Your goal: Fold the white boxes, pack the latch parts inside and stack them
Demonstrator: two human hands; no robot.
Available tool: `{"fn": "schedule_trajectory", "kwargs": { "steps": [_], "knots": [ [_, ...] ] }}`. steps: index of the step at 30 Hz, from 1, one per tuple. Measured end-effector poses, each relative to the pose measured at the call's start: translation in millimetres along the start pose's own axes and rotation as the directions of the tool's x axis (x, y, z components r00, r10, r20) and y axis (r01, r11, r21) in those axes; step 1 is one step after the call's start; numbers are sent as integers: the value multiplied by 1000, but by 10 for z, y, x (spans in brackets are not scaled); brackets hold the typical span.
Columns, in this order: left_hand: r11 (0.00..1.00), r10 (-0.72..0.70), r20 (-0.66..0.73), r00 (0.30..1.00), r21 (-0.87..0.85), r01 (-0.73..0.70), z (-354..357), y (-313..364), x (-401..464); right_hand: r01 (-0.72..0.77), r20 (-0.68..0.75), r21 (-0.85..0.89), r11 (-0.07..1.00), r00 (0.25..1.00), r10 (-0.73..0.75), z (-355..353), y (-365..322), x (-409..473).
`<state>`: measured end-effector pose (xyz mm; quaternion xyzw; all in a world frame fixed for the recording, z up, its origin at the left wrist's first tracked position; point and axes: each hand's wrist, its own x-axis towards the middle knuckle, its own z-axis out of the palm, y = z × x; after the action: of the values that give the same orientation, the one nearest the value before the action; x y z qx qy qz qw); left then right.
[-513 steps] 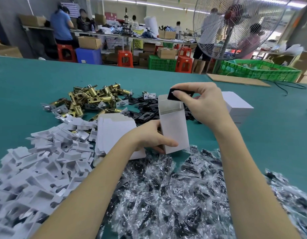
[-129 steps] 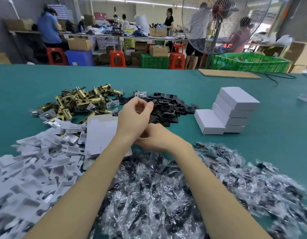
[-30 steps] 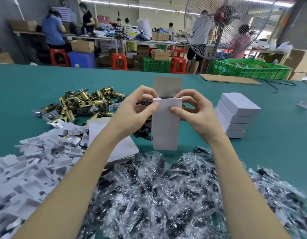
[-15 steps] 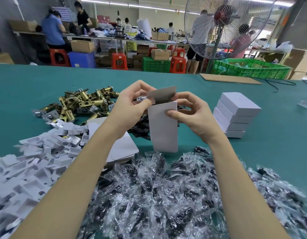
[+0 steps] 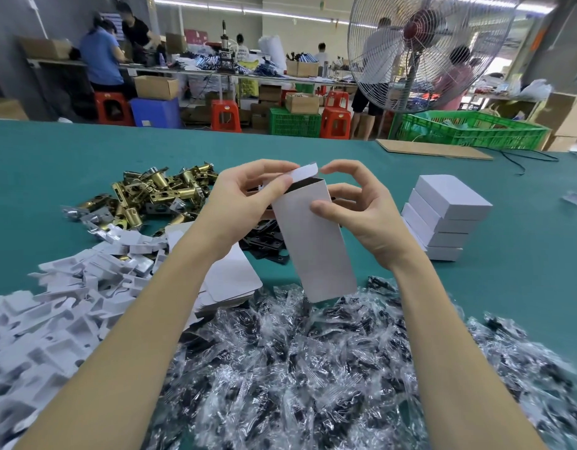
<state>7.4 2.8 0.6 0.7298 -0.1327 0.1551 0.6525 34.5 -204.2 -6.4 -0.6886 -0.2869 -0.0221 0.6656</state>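
Observation:
I hold a white box [image 5: 316, 245] upright above the green table [image 5: 520, 280], its top end open and dark inside. My left hand [image 5: 248, 199] pinches the top flap at the box's upper left corner. My right hand [image 5: 355, 209] grips the box's right side, thumb on the front face, forefinger curled over the flap's tip. Brass latch parts [image 5: 160, 196] lie in a heap at the back left. Black plates [image 5: 264, 238] show behind the box. Several closed white boxes [image 5: 443, 212] are stacked to the right.
A pile of flat white box blanks [image 5: 235, 277] lies under my left forearm. White plastic inserts [image 5: 53, 306] cover the near left. Clear bags of dark small parts [image 5: 313, 368] fill the near edge. A big fan [image 5: 420, 50], a green crate [image 5: 468, 131] and working people stand beyond the table.
The top flap, standing up a second ago, has been bent down toward the box's open mouth. The box has tilted slightly and both hands have shifted on its top.

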Motion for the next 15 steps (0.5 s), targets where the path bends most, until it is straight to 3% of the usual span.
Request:
{"fn": "schedule_trajectory", "kwargs": {
  "steps": [7, 15],
  "knots": [
    [994, -47, 28, 998, -94, 50, 2, -9, -5, -24, -71, 7, 1000, 997, 24, 50, -20, -16],
    [993, -26, 68, 997, -109, 33, 1, -17, -15, -56, -50, 63, 996, 997, 59, 52, -35, -29]
  ]
}}
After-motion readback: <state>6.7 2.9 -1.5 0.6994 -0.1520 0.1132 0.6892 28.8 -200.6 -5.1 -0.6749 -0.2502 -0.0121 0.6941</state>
